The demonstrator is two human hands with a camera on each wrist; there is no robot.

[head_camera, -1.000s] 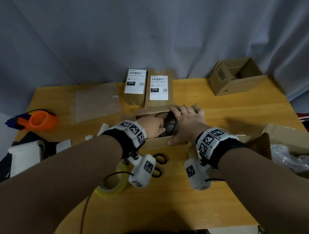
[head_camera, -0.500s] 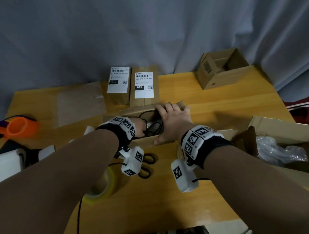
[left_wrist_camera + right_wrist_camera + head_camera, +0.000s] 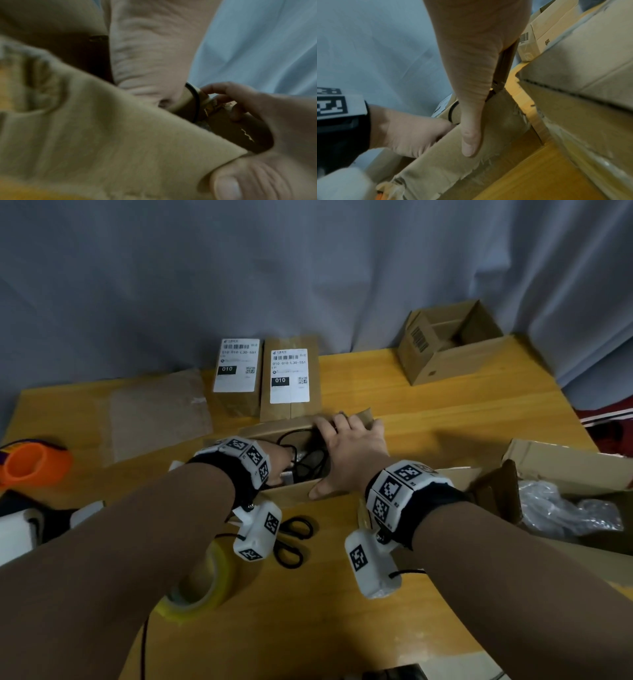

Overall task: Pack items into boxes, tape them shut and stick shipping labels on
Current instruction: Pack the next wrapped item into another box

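Note:
An open brown cardboard box [image 3: 291, 495] lies mid-table with a black cabled item [image 3: 303, 453] inside. My left hand [image 3: 279, 463] reaches into its left part. In the left wrist view its curled fingers [image 3: 231, 94] hold the item beside the cable loop [image 3: 196, 100], and the thumb rests on the near wall [image 3: 102, 135]. My right hand [image 3: 352, 453] spans the box's right part, fingers over the far flap. Its thumb [image 3: 471, 135] presses the near wall [image 3: 445, 162]. The rest of the box's contents are hidden.
Two taped, labelled boxes [image 3: 236, 371] [image 3: 289, 378] stand behind. An empty open box [image 3: 448, 344] sits back right, a large box with plastic bags [image 3: 565, 467] at right. Scissors [image 3: 291, 539] and a tape roll [image 3: 202, 587] lie near me. An orange dispenser [image 3: 34, 463] sits left.
My left hand has gone a little deeper into the box. The right hand keeps its hold across the box. The head view has shifted slightly.

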